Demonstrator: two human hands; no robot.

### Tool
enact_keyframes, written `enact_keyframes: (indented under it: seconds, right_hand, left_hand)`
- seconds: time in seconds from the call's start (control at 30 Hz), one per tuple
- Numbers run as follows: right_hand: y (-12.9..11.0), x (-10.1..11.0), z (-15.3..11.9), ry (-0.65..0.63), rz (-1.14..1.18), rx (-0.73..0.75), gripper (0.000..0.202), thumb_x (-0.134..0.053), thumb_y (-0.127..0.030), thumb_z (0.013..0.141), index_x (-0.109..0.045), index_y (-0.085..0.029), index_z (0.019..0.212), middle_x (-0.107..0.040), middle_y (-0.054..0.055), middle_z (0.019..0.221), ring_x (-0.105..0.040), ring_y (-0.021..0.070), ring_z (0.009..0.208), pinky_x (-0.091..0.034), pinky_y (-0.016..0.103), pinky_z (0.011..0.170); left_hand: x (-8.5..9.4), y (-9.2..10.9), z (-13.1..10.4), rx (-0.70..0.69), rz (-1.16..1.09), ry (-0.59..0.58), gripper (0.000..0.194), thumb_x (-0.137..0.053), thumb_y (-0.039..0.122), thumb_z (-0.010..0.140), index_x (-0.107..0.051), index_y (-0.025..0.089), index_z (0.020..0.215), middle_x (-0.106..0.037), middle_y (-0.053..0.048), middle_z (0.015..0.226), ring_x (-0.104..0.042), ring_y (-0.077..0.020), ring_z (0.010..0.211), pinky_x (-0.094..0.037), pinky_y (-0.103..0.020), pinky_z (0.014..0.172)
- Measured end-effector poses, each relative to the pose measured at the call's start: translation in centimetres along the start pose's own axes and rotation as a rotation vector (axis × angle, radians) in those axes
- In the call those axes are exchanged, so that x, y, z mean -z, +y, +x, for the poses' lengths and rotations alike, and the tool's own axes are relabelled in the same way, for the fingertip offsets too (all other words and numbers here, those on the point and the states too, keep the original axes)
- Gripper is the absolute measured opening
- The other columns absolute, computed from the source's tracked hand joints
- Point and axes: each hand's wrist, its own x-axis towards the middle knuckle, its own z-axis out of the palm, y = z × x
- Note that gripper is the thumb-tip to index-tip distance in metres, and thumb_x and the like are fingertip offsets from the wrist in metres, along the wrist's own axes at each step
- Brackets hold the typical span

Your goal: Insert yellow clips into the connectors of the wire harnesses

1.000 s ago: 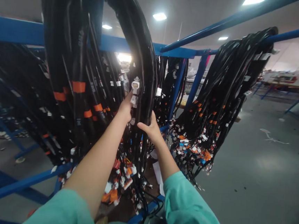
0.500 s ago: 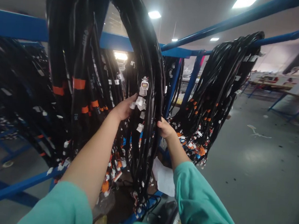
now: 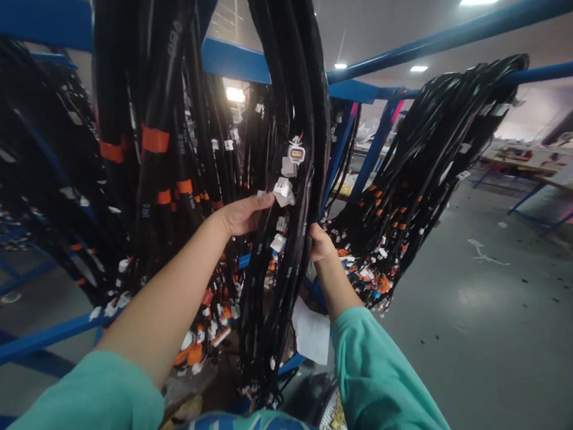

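A thick bundle of black wiring harnesses (image 3: pixel 303 103) hangs in front of me from the rack. My left hand (image 3: pixel 244 214) grips its left side, thumb on top and fingers passing behind the cables. On the right side, my right hand (image 3: pixel 321 243) is closed around the bundle's edge, its fingertips hidden behind. Between the two hands, white connectors (image 3: pixel 283 192) stick out from the bundle, and a white connector with a yellowish face (image 3: pixel 296 153) sits just above them. The lower ends of the cables hang down close to my body.
Blue rack bars (image 3: pixel 240 60) cross behind the bundle. More harnesses with orange tape (image 3: pixel 155 140) hang at left, and another bunch (image 3: pixel 439 128) hangs on a bar at right. A white paper sheet (image 3: pixel 312 334) is below my right hand. Tables (image 3: pixel 561 169) stand far right.
The held bundle has shifted slightly right in view, with both hands still on it. My left thumb now shows more fully, beside the white connectors. The view has tilted a little.
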Motion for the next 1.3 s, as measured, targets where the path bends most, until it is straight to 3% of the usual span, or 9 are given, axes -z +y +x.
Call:
enact_keyframes:
  seconds: [0.1, 0.17, 0.33, 0.43, 0.53, 0.63, 0.73, 0.97, 1.3]
  right_hand:
    - [0.3, -0.4, 0.1, 0.03, -0.002, 0.009, 0.062, -0.074, -0.072, 0.036, -0.054, -0.021, 0.067, -0.069, 0.004, 0.071, -0.068, 0.0275, 0.085, -0.055, 0.04, 0.067]
    - [0.4, -0.7, 0.1, 0.026, -0.021, 0.022, 0.063, -0.073, -0.073, 0.036, -0.055, -0.021, 0.067, -0.069, 0.004, 0.072, -0.067, 0.0278, 0.087, -0.055, 0.04, 0.068]
    - [-0.9, -0.9, -1.0, -0.043, -0.177, 0.028, 0.069, -0.072, -0.073, 0.042, -0.061, -0.019, 0.084, -0.069, 0.007, 0.091, -0.061, 0.0292, 0.103, -0.052, 0.042, 0.082]
    - [-2.6, -1.7, -2.0, -0.023, -0.319, 0.181, 0.071, -0.073, -0.067, 0.052, -0.059, -0.021, 0.104, -0.063, 0.006, 0.113, -0.053, 0.0281, 0.116, -0.044, 0.043, 0.097]
    - [-4.0, -3.8, -2.4, 0.115, -0.397, 0.358, 0.078, -0.075, -0.06, 0.056, -0.049, -0.024, 0.12, -0.055, 0.006, 0.125, -0.048, 0.027, 0.121, -0.037, 0.043, 0.104]
    - [-4.5, -6.0, -2.1, 0.229, -0.396, 0.37, 0.072, -0.077, -0.051, 0.059, -0.047, -0.023, 0.118, -0.059, 0.006, 0.118, -0.054, 0.0253, 0.112, -0.042, 0.042, 0.1]
    - [-4.6, -6.8, -1.6, 0.176, -0.314, 0.327, 0.058, -0.076, -0.047, 0.06, -0.053, -0.021, 0.106, -0.064, 0.005, 0.103, -0.06, 0.0242, 0.099, -0.049, 0.04, 0.09]
    - [-4.3, -5.5, -0.8, 0.064, -0.099, 0.266, 0.062, -0.077, -0.047, 0.052, -0.053, -0.021, 0.104, -0.067, 0.004, 0.095, -0.065, 0.0241, 0.086, -0.055, 0.038, 0.075]
    - [-3.7, -3.4, 0.3, -0.043, -0.106, 0.086, 0.057, -0.074, -0.052, 0.045, -0.056, -0.019, 0.087, -0.066, 0.003, 0.071, -0.067, 0.0248, 0.075, -0.057, 0.036, 0.063]
  left_hand:
    - [-1.1, 0.1, -0.9, -0.065, 0.061, 0.004, 0.046, -0.086, 0.024, 0.041, -0.068, 0.014, 0.082, -0.072, -0.009, 0.081, -0.066, -0.0235, 0.076, -0.052, -0.036, 0.077]
    - [-1.8, 0.0, -1.2, -0.098, 0.094, 0.08, 0.042, -0.082, 0.015, 0.041, -0.068, 0.011, 0.08, -0.071, -0.008, 0.076, -0.066, -0.0241, 0.074, -0.052, -0.037, 0.076]
    - [-2.6, -0.1, -1.3, -0.108, 0.082, 0.292, 0.028, -0.075, 0.012, 0.041, -0.065, 0.01, 0.068, -0.062, -0.003, 0.053, -0.064, -0.0253, 0.061, -0.052, -0.039, 0.065]
    - [-2.8, 0.0, -1.2, -0.104, 0.044, 0.315, 0.024, -0.071, 0.012, 0.043, -0.064, 0.011, 0.066, -0.06, -0.001, 0.05, -0.063, -0.0248, 0.059, -0.052, -0.038, 0.064]
    - [-2.8, 0.1, -1.2, -0.076, 0.024, 0.308, 0.021, -0.07, 0.01, 0.044, -0.064, 0.012, 0.064, -0.061, -0.003, 0.051, -0.064, -0.0245, 0.059, -0.052, -0.038, 0.063]
    - [-2.6, 0.3, -1.3, -0.056, 0.019, 0.296, 0.017, -0.068, 0.01, 0.046, -0.064, 0.012, 0.062, -0.063, -0.004, 0.053, -0.062, -0.0218, 0.055, -0.052, -0.037, 0.063]
    - [-2.2, 0.6, -1.4, 0.023, 0.017, 0.257, 0.018, -0.067, 0.01, 0.048, -0.066, 0.011, 0.065, -0.064, -0.005, 0.054, -0.06, -0.0198, 0.049, -0.052, -0.035, 0.056]
    - [-1.5, 0.8, -1.7, 0.121, 0.026, 0.225, 0.011, -0.072, 0.015, 0.051, -0.065, 0.012, 0.06, -0.062, -0.006, 0.05, -0.055, -0.0162, 0.043, -0.046, -0.028, 0.042]
    - [-1.6, 0.6, -1.7, 0.086, 0.05, 0.255, 0.009, -0.071, 0.015, 0.055, -0.065, 0.012, 0.061, -0.06, -0.004, 0.051, -0.052, -0.0149, 0.043, -0.046, -0.031, 0.047]
